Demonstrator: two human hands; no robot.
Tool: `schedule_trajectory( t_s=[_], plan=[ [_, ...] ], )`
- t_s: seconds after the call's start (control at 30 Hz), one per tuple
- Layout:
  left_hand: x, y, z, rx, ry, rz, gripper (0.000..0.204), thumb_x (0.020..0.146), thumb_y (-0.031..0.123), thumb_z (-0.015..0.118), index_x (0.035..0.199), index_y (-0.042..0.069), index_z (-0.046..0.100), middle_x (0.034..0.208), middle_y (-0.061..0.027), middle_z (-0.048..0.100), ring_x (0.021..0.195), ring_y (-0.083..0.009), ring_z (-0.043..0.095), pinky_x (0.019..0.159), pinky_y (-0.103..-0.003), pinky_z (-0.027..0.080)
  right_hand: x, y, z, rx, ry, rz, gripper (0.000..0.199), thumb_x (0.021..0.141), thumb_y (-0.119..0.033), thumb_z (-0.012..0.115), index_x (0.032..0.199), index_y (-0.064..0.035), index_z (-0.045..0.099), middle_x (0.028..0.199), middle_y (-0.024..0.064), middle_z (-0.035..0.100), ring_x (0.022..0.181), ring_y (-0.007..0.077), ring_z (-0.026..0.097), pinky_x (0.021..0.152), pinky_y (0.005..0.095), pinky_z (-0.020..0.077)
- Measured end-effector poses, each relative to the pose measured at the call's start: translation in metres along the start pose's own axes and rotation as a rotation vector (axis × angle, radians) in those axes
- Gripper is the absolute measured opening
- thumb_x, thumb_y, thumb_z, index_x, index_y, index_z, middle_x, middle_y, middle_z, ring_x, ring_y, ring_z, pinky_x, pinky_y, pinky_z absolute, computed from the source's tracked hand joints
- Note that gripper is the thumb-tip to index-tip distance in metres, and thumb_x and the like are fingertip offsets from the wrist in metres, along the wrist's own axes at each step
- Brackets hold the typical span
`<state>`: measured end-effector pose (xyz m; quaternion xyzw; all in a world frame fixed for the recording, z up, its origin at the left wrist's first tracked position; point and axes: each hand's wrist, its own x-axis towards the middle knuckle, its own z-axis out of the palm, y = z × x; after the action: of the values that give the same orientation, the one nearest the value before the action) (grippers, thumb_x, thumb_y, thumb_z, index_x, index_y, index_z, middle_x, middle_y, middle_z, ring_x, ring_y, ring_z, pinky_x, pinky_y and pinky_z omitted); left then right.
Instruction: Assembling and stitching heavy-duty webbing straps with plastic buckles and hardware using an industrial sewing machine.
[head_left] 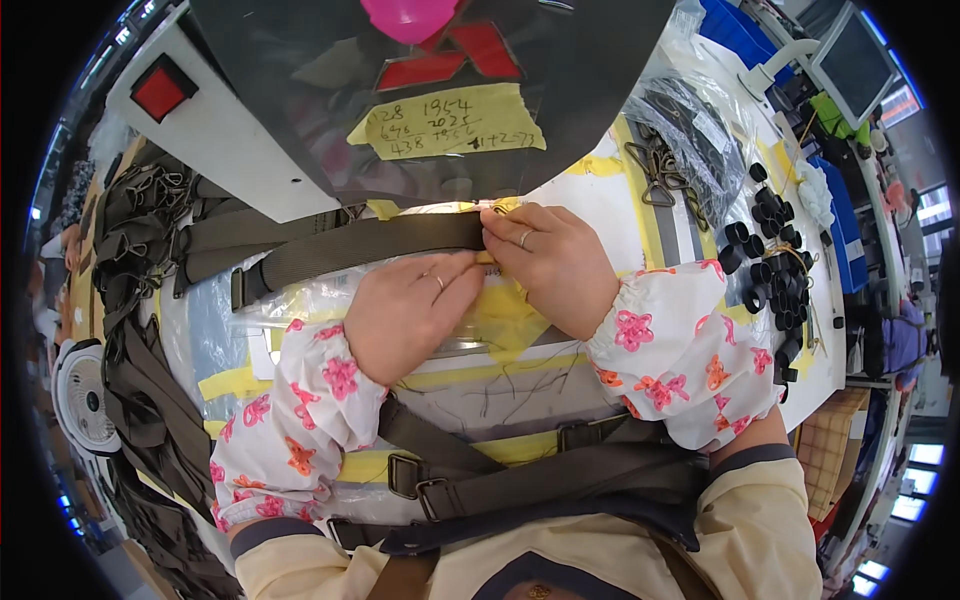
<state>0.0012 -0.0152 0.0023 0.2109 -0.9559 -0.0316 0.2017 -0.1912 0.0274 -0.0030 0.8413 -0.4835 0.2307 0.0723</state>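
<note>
A flat olive-brown webbing strap [370, 246] lies across the work surface under a dark machine head [430, 160], with a metal buckle at its left end. My right hand [558, 268], a ring on one finger, pinches the strap's right end close below the machine. My left hand [412, 308], also ringed, is closed at the strap's lower edge, its fingertips pressed together near that end. Between the two hands the fingertips nearly meet, and the exact grip is partly hidden. Yellow tape [515, 325] lies just below them.
More olive straps with buckles pile up on the left [150, 340] and lie across my lap side [560, 480]. Black rings [770, 255] cluster on the right, near metal hooks [655, 175] and a clear plastic bag [695, 110]. A white fan [88, 397] stands far left.
</note>
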Motion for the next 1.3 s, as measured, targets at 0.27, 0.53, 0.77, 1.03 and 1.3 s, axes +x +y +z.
schedule_trajectory(
  t_s=[0.27,0.53,0.77,1.03,1.3],
  plan=[
    [0.015,-0.031,0.006,0.027,0.089,0.221,0.027,0.069,0.009,0.058,0.095,0.006,0.063,0.104,-0.0036,0.061,0.095,-0.0204,0.056,0.077,-0.029,0.050,-0.005,-0.004,0.001,0.104,0.073,0.118,0.034,0.063,0.001,0.058,0.096,-0.0029,0.063,0.106,0.0072,0.062,0.100,0.0214,0.053,0.086,0.0363,0.0399],
    [0.019,-0.032,0.000,-0.023,0.018,0.147,0.029,0.072,0.011,0.058,0.100,0.010,0.063,0.110,0.0001,0.060,0.094,-0.0201,0.056,0.075,-0.030,0.047,-0.001,-0.004,-0.003,-0.077,0.052,0.054,0.027,0.065,-0.004,0.059,0.091,-0.0045,0.064,0.102,0.0055,0.064,0.096,0.0194,0.055,0.091,0.0426,0.0360],
    [0.004,-0.023,0.008,-0.056,0.035,-0.096,0.035,0.072,0.006,0.060,0.105,0.016,0.063,0.117,-0.0061,0.055,0.100,-0.0245,0.052,0.080,-0.034,0.038,-0.001,-0.006,-0.007,-0.166,-0.002,0.029,0.023,0.065,-0.006,0.059,0.087,-0.0042,0.064,0.099,0.0041,0.066,0.093,0.0176,0.054,0.094,0.0470,0.0338],
    [0.010,-0.029,0.009,-0.282,0.067,-0.139,0.031,0.068,-0.004,0.062,0.096,0.009,0.066,0.107,-0.0112,0.061,0.094,-0.0281,0.061,0.077,-0.032,0.051,0.003,-0.003,-0.006,-0.165,-0.024,0.025,0.012,0.071,-0.010,0.058,0.080,-0.0051,0.064,0.094,0.0039,0.065,0.090,0.0173,0.055,0.102,0.0510,0.0282],
    [0.014,-0.032,0.001,-0.108,0.041,-0.007,0.027,0.068,-0.001,0.060,0.093,0.006,0.066,0.102,-0.0094,0.063,0.092,-0.0259,0.062,0.068,-0.032,0.052,0.005,-0.002,-0.010,-0.171,-0.061,0.031,0.013,0.073,-0.010,0.056,0.082,-0.0051,0.064,0.095,0.0043,0.065,0.090,0.0177,0.055,0.102,0.0538,0.0266]
  ],
)
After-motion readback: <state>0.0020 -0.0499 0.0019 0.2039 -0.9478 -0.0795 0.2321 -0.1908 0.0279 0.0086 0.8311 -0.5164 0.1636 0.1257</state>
